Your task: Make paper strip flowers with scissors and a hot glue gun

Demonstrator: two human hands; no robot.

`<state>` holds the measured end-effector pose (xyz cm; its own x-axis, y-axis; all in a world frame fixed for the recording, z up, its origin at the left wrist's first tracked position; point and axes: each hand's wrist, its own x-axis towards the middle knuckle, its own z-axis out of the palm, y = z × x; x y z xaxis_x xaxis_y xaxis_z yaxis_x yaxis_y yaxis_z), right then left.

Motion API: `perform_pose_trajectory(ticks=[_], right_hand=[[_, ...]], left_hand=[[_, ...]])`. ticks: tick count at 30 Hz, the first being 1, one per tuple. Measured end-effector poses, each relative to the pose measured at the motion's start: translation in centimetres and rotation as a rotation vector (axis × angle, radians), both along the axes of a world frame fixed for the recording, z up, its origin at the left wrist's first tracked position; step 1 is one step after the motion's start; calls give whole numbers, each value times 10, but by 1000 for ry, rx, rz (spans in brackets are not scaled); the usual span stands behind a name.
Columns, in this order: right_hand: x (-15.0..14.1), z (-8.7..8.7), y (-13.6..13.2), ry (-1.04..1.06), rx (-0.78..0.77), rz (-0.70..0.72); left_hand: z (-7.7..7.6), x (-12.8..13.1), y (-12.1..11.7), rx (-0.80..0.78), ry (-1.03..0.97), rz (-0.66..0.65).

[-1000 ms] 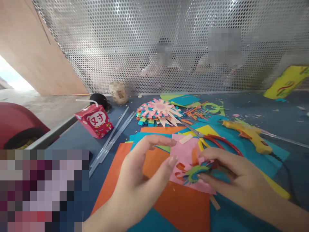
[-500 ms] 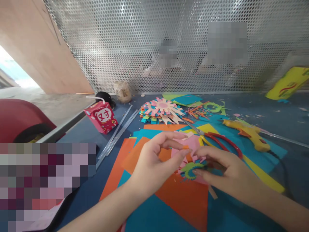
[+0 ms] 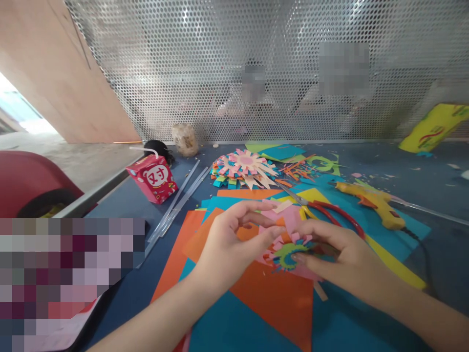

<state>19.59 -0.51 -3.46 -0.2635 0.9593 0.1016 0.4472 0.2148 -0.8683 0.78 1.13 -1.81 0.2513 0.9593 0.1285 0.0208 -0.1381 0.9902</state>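
head view: fringed paper rosette (image 3: 287, 255) in right hand (image 3: 340, 254)

right hand pinches the rosette's edge, thumb against fingers, over pink sheet (image 3: 293, 215). left hand (image 3: 234, 239) half open, fingers curled, thumb tip beside rosette's orange piece (image 3: 287, 236); can't tell if gripping it. red-handled scissors (image 3: 322, 203) just beyond, yellow glue gun (image 3: 373, 198) to the right, finished-looking rosettes (image 3: 244, 166) behind.

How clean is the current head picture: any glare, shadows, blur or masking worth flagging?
Head view: daylight washes out the opening at far left, and bright spots dot the perforated screen; head view: the right hand and paper rosette look soft, with shadow on the blue paper below; head view: mosaic blocks hide the lower-left corner.
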Motion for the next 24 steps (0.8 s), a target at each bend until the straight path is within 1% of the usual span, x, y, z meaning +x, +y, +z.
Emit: perform_pose_trajectory(ticks=[4, 7, 10, 12, 14, 18, 24], right_hand=[[-2, 5, -1, 13, -15, -19], [-3, 7, 0, 50, -21, -47], [-2, 6, 2, 119, -99, -54], [-1, 5, 4, 158, -156, -52], [-1, 4, 5, 178, -184, -55], [-2, 6, 4, 161, -150, -72], [-2, 5, 2, 104, -116, -59]], left_hand=[[0, 1, -1, -6, 4, -40], [-1, -1, -1, 12, -17, -17], [-2, -2, 2, -9, -30, -23], [-3, -2, 3, -44, 1, -54], [-3, -1, 4, -46, 42, -57], [-4, 1, 5, 22, 84, -7], [-5, 1, 6, -13, 108, -7]])
